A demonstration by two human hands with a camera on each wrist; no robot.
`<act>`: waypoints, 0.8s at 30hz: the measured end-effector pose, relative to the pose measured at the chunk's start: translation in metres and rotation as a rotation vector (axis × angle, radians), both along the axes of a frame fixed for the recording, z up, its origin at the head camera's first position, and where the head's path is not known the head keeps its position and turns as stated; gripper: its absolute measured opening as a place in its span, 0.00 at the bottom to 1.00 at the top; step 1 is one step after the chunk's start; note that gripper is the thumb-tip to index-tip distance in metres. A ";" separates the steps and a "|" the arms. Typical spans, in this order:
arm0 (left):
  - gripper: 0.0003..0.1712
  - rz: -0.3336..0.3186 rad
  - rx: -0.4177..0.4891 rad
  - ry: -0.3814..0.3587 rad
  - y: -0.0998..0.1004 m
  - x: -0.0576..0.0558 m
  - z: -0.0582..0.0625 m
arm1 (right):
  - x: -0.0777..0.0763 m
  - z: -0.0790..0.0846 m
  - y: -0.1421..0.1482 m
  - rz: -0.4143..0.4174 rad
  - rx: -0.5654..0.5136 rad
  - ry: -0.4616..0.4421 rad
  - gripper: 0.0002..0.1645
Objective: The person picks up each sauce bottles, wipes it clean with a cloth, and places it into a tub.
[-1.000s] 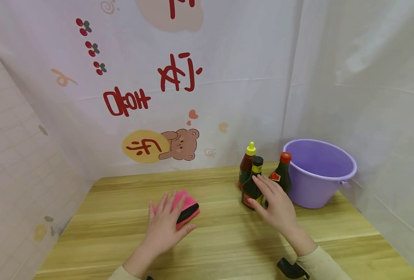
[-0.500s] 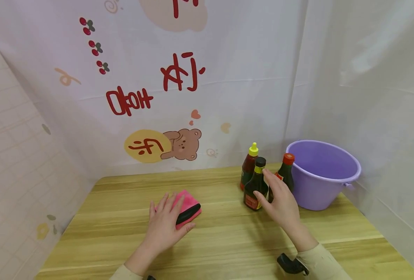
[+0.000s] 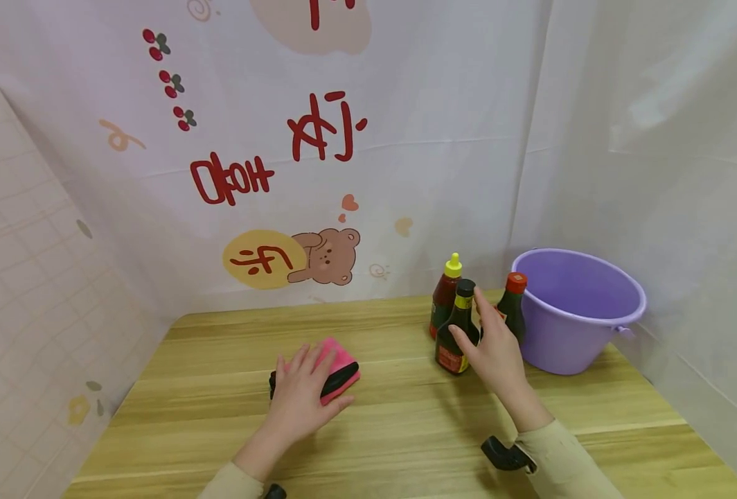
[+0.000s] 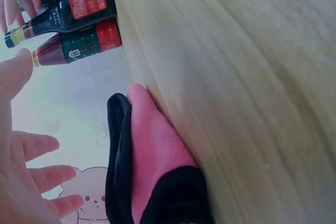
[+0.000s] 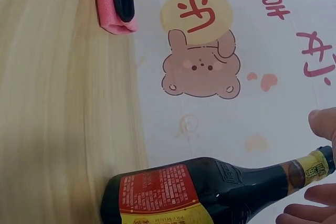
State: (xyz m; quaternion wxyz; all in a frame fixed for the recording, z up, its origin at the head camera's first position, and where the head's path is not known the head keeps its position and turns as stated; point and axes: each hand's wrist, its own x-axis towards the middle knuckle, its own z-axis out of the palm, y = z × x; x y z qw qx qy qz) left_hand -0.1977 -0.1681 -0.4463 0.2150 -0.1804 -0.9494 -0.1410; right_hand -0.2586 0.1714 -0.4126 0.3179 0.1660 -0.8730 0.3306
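On the left, we see the left hand (image 3: pixel 302 398) with its fingers spread over a pink and black cloth (image 3: pixel 339 352) on the wooden surface (image 3: pixel 393 430). The hand hides part of the cloth, but the left wrist view shows a gap between them. That view cuts off one end of the cloth. From the head, the cloth's black strip slants up to the right.

Next comes a yellow-topped bottle (image 3: pixel 442 298), partly hidden by the black-capped bottle (image 3: pixel 452 357) in front. Both stand tall, tops pointing up. The right hand (image 3: pixel 496 353) has its thumb and fingers spread on both sides of the black-capped bottle's neck; we can't tell if they touch it. This hand covers part of a red-capped bottle (image 3: pixel 514 312), also upright. We can't tell how full the bottles are.

Farthest right is a purple bucket (image 3: pixel 562 346), mouth up; its near wall hides its bottom.
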 end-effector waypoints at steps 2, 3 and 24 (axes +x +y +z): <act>0.47 -0.007 -0.011 0.009 0.002 -0.002 -0.001 | -0.002 0.001 -0.001 0.006 -0.022 -0.014 0.49; 0.47 -0.012 -0.014 0.012 0.002 -0.003 -0.002 | -0.003 0.002 -0.001 0.011 -0.037 -0.020 0.49; 0.44 -0.053 -0.100 -0.047 0.008 -0.014 -0.015 | -0.028 0.017 -0.011 -0.095 -0.128 -0.120 0.39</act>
